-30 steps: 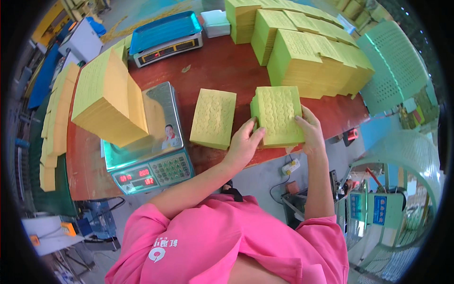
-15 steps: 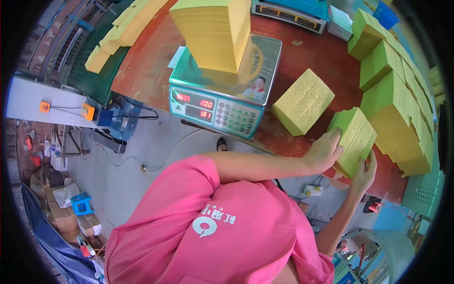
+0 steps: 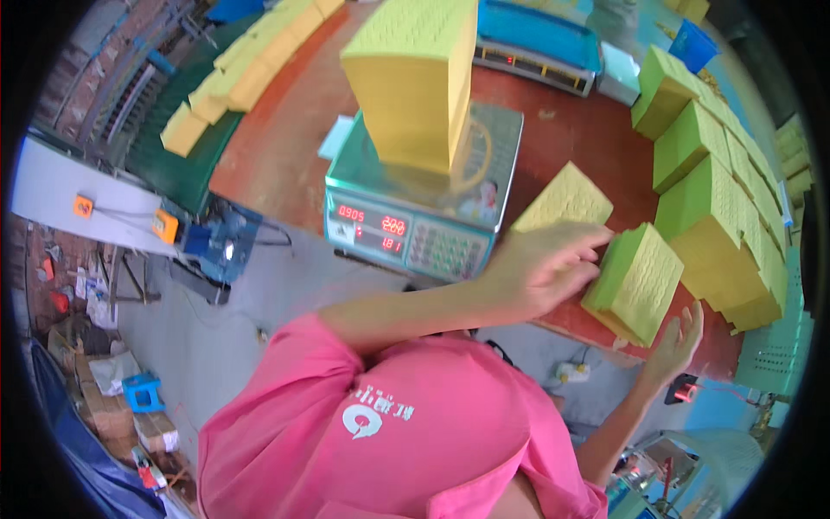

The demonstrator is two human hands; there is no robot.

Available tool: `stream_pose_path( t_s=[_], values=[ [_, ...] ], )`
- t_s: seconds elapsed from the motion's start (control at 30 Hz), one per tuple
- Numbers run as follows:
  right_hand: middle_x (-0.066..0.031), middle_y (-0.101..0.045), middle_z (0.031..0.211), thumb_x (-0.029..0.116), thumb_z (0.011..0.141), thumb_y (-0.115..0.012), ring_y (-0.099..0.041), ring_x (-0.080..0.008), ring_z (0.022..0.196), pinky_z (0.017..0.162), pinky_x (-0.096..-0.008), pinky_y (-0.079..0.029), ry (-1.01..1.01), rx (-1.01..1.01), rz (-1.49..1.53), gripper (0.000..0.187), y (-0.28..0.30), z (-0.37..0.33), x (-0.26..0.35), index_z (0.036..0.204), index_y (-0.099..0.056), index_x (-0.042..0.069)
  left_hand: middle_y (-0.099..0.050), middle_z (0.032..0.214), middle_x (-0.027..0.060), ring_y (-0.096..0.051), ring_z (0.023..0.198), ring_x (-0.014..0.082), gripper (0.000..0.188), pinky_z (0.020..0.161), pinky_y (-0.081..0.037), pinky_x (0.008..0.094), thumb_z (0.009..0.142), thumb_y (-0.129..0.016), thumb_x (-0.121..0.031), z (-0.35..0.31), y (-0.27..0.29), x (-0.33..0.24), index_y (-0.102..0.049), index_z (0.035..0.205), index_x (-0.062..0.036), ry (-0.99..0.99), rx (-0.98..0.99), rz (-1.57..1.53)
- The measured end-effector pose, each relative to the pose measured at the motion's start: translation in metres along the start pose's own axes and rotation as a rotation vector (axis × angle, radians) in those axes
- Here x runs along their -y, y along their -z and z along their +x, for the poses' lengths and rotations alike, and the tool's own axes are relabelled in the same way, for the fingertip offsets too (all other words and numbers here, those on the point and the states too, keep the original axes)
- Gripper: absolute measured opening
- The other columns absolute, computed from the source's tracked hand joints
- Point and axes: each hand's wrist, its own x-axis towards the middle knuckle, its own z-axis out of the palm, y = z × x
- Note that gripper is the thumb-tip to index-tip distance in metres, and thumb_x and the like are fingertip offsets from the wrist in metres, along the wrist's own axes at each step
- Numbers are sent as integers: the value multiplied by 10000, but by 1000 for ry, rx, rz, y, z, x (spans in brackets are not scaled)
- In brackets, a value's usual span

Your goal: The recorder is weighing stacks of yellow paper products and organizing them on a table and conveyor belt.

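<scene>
A stack of yellow-green embossed paper sheets rests near the front edge of the red table. My left hand is off its left side, fingers stretched out and holding nothing, in front of a second paper stack that it partly hides. To the right of the nearer stack, my right hand is open with its fingers spread, apart from the paper. Left of these, a tall block of yellow paper stands on the plate of a digital scale with lit red digits.
Several yellow-green paper stacks line the table's right side. Behind are a second scale with a blue tray, a pale box and a blue bin. More paper blocks run along the green surface at far left.
Both hands have let go of the nearer paper stack. My left hand has moved left toward the second stack, and my right hand has drawn slightly away. The whole view has shifted a little.
</scene>
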Motion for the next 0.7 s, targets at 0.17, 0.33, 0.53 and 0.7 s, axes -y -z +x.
stream_pose_path(
  t_s=[0.17, 0.33, 0.53, 0.7],
  values=[
    [-99, -619, 1194, -59, 949, -480, -588, -183, 1096, 943, -314, -472, -3, 110, 309, 303, -28, -23, 90, 1232, -582, -24, -634, 1171, 117, -618, 1020, 205, 272, 916, -493, 361, 994, -485, -140, 22, 170, -29, -594, 1191, 13, -39, -810, 100],
    [-98, -667, 1124, 86, 966, -550, -595, -147, 1075, 932, -280, -457, -67, 566, 634, 256, -156, -20, 184, 1188, -612, -25, -560, 1306, 114, -568, 1145, 243, 489, 966, -447, 410, 993, -502, -386, 24, 282, 6, -523, 1301, -7, 321, -714, -287],
    [-64, -607, 1264, 322, 1015, -476, -558, -173, 1148, 963, -347, -434, -117, 539, 796, 411, -335, 19, 209, 1347, -550, 91, -505, 1416, 147, -501, 1266, 308, 759, 1058, -367, 513, 893, -558, -593, 63, 301, 45, -460, 1401, -38, 500, -258, -697],
    [-133, -547, 1358, 432, 1031, -416, -484, -208, 1264, 1057, -317, -365, -132, 477, 1061, 545, -417, 31, 223, 1400, -472, 35, -571, 1334, 105, -540, 1222, 256, 628, 1015, -426, 456, 916, -582, -516, 87, 288, 25, -509, 1367, -86, 646, -169, -612]
  ],
)
